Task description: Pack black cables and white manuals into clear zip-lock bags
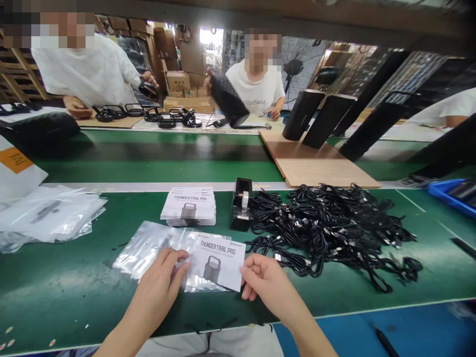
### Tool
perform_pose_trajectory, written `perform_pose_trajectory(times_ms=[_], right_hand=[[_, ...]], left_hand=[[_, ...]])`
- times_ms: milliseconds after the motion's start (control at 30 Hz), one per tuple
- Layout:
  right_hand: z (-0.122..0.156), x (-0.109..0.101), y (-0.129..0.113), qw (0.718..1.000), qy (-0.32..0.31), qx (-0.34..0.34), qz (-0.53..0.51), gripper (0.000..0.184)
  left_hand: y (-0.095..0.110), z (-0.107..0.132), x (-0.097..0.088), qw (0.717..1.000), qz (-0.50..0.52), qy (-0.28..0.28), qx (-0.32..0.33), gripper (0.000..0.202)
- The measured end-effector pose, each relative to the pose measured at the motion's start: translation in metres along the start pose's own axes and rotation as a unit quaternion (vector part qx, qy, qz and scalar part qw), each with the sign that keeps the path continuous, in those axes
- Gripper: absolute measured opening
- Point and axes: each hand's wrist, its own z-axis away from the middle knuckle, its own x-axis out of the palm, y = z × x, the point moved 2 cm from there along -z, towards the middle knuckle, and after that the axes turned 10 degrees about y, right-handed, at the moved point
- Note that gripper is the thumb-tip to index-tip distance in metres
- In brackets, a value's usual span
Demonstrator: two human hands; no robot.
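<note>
A white leaflet (219, 260) printed "Thunder Trail Pro" is held low over the green table. My right hand (266, 282) pinches its right edge. My left hand (161, 280) grips its left side together with a clear plastic bag (148, 248) from a small pile lying under it. A stack of the same leaflets (189, 204) sits just behind. To the right lies a large heap of black cables (334, 228).
A black tape dispenser (241, 204) stands between the leaflet stack and the cables. More clear bags (48, 215) lie at the left. Beyond a green belt (156, 158), two other people handle black parts; black cylindrical speakers (301, 114) stand on a wooden board (316, 166). A blue tray (453, 196) sits far right.
</note>
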Motion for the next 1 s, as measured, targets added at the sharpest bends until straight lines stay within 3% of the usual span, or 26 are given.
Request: perform_pose_trajectory(times_ms=[167,433,667,900,1000], right_hand=[[-0.004,0.005,0.019,1.0,0.006,-0.012,-0.008,0.017],[-0.004,0.007,0.016,0.999,-0.023,0.004,-0.042,0.023],[-0.005,0.016,0.007,0.996,-0.053,0.022,-0.062,0.027],[-0.023,0.065,-0.013,0.986,-0.057,-0.097,0.123,0.012],[-0.021,0.069,-0.024,0.971,-0.022,-0.158,0.18,0.01]], left_hand=[[-0.002,-0.002,0.005,1.0,-0.013,-0.024,0.002,0.019],[0.0,0.001,0.014,0.996,-0.044,0.025,0.071,0.025],[0.016,0.003,0.0,0.996,-0.003,0.052,0.069,0.02],[0.028,0.0,-0.008,0.991,0.135,-0.007,0.015,0.016],[0.024,-0.002,-0.004,0.987,0.16,-0.017,0.013,0.016]])
